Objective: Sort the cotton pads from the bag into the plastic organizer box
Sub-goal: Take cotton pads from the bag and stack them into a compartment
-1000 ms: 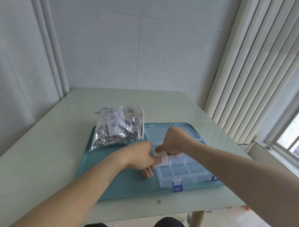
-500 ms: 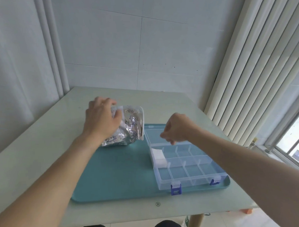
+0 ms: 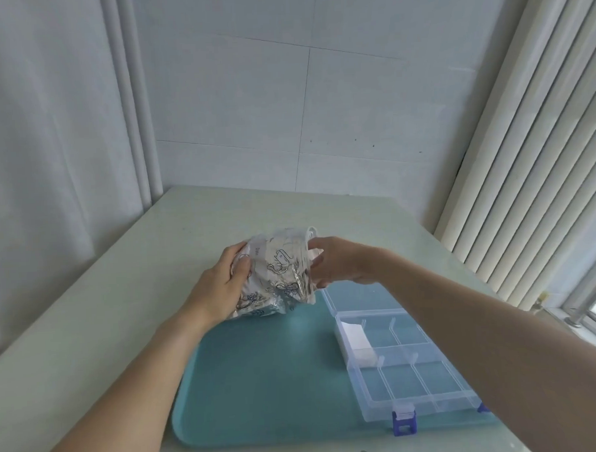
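nearest, on a teal tray (image 3: 263, 391), an open clear organizer box (image 3: 408, 368) lies to the right, white cotton pads (image 3: 356, 339) filling its far-left compartment. beyond it the left hand (image 3: 221, 290) grips a crinkled foil bag (image 3: 278, 274) held above the tray. the right hand (image 3: 339, 261), nearer the box, reaches at the bag's right-facing mouth, grip hidden.

From my seat at the feed I see two bare forearms reaching in from the bottom corners, no sleeves, no watch, no rings or bands that I can spot. My left hand (image 3: 221, 290) and right hand (image 3: 339, 261) wear no gloves; nails look short.
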`<control>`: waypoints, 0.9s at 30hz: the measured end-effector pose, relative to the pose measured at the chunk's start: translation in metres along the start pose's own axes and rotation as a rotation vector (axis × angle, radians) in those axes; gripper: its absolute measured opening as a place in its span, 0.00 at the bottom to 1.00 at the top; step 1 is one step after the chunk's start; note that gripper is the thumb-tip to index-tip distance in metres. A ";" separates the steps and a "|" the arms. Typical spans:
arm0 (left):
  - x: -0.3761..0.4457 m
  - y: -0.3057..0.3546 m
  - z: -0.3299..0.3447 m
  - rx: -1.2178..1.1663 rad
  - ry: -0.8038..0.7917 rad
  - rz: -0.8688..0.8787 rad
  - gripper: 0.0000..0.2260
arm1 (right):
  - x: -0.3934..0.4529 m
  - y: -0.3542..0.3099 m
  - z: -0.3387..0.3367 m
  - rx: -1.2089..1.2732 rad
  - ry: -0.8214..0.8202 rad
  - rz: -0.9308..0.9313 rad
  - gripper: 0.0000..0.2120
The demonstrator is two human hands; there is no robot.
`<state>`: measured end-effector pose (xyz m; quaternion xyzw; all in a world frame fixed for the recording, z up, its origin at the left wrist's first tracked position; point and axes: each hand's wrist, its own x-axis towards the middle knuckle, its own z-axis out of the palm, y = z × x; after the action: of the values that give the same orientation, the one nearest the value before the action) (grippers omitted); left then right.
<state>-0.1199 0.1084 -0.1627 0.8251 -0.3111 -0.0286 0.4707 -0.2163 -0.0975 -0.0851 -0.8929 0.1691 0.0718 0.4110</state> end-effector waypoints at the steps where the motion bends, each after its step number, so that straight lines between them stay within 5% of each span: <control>1: 0.001 -0.001 -0.001 0.010 -0.001 -0.002 0.18 | 0.001 0.000 0.000 -0.028 0.014 -0.024 0.32; 5: 0.006 -0.007 -0.002 -0.025 -0.019 -0.034 0.13 | 0.009 -0.004 0.009 -0.308 0.099 -0.113 0.29; 8: 0.010 -0.012 -0.003 -0.068 0.004 -0.058 0.12 | 0.012 -0.004 0.014 -0.290 0.170 -0.116 0.29; 12: 0.013 -0.014 -0.004 -0.177 0.035 -0.079 0.14 | 0.007 0.000 0.007 -0.141 0.221 -0.121 0.07; 22: 0.012 -0.002 -0.003 -0.134 0.057 -0.011 0.10 | -0.014 -0.004 -0.012 -0.217 0.247 -0.030 0.12; 27: 0.017 0.015 -0.003 0.205 0.236 0.076 0.19 | -0.013 -0.005 -0.014 -0.161 0.353 -0.030 0.10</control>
<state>-0.1121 0.0965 -0.1450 0.8542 -0.2859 0.1183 0.4179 -0.2270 -0.1013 -0.0688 -0.9241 0.2189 -0.0790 0.3031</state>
